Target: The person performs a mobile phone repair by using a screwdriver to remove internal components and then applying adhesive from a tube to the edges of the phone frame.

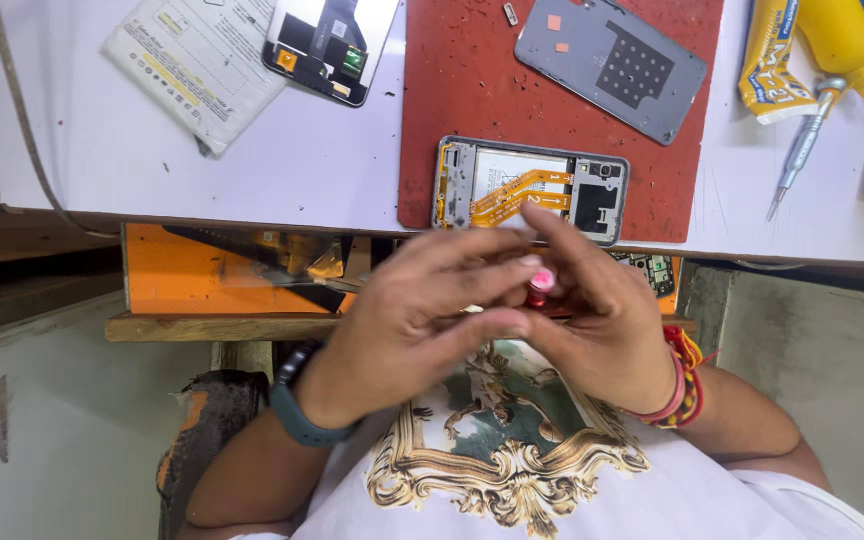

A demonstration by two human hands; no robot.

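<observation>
Both hands meet just below the desk [152,150] edge, over a white printed shirt [512,470]. Left hand [412,320], teal wristband, and right hand [602,320], red thread bracelets, pinch a small pink object [543,279] together between fingertips; both grips closed on it. Opened phone [532,190] with orange flex cable lies just above the hands on a red mat [452,80]. Grey back cover [610,66] sits farther up the mat. Screwdriver [802,150] and yellow glue tube [837,40] right, screen part [327,45] and booklet [192,65] left.
</observation>
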